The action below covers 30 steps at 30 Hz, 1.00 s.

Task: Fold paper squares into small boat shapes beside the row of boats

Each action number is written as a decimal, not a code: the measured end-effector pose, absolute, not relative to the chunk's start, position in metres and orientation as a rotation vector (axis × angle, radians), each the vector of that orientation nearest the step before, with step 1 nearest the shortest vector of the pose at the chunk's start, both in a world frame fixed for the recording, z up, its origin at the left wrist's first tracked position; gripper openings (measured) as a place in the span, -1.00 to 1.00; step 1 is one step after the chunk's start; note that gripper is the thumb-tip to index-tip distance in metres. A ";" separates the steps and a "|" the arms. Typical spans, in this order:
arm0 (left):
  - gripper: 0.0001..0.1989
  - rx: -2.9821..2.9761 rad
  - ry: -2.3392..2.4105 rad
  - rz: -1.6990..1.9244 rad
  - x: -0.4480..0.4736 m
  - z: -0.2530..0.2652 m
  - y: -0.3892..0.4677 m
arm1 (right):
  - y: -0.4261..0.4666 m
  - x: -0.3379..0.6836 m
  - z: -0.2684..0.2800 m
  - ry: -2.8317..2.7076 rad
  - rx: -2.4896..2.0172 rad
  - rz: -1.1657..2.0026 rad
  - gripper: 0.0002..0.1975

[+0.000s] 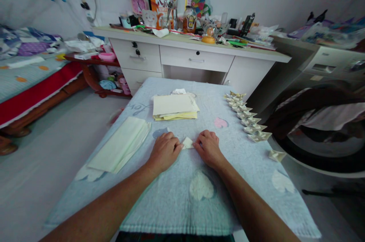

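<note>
A small folded piece of white paper (pixel 187 143) lies between my two hands over the middle of the cloth-covered table (pixel 171 204). My left hand (pixel 165 150) pinches its left corner between thumb and fingers. On the opposite corner, my right hand (pixel 208 147) is closed with curled fingers. Beyond the hands sits a stack of cream and yellow paper sheets (pixel 175 105). To the left is a pile of long pale sheets (pixel 121 145). Along the right edge runs a row of folded paper boats (pixel 248 118), with one more paper boat (pixel 276 155) nearer to me.
A white desk (pixel 196 59) stands behind the table, its top crowded with a jar (pixel 189 19), an orange snack bag (pixel 162 0) and a pink clock (pixel 138 5). A washing machine (pixel 327 67) is at the right. The bed (pixel 34 74) is at the left.
</note>
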<state>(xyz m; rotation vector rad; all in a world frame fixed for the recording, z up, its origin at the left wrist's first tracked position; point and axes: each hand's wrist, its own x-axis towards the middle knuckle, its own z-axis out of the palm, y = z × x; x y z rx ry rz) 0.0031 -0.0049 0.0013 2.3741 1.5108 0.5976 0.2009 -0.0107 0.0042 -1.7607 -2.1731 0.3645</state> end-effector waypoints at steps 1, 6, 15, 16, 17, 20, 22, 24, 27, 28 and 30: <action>-0.79 2.377 1.524 0.591 0.004 0.001 -0.005 | -0.011 0.201 0.004 -2.170 -1.770 0.364 -0.83; -0.79 2.402 1.578 0.535 0.006 0.001 -0.006 | -0.011 0.198 0.004 -2.156 -1.806 0.346 -0.83; -0.80 2.416 1.640 0.514 0.009 0.004 -0.008 | -0.012 0.195 0.004 -2.126 -1.825 0.302 -0.83; -0.80 2.416 1.642 0.510 0.009 0.004 -0.008 | -0.012 0.195 0.004 -2.121 -1.824 0.299 -0.83; -0.80 2.416 1.644 0.508 0.009 0.004 -0.008 | -0.012 0.195 0.004 -2.119 -1.823 0.295 -0.83; -0.79 2.422 1.651 0.523 0.010 0.003 -0.009 | -0.012 0.195 0.002 -2.117 -1.812 0.278 -0.84; -0.81 2.422 1.654 0.543 0.009 0.001 -0.009 | -0.012 0.195 0.001 -2.114 -1.804 0.268 -0.85; -0.89 2.411 1.641 0.593 0.009 0.000 -0.008 | -0.012 0.195 0.001 -2.112 -1.805 0.266 -0.85; -0.83 2.411 1.517 0.688 0.009 -0.002 -0.006 | -0.012 0.194 0.002 -2.114 -1.817 0.268 -0.85; -0.78 2.421 1.450 0.703 0.009 -0.003 -0.005 | -0.012 0.194 0.003 -2.113 -1.822 0.269 -0.85; -0.71 2.441 1.324 0.704 0.009 -0.006 -0.003 | -0.012 0.194 0.003 -2.113 -1.827 0.273 -0.84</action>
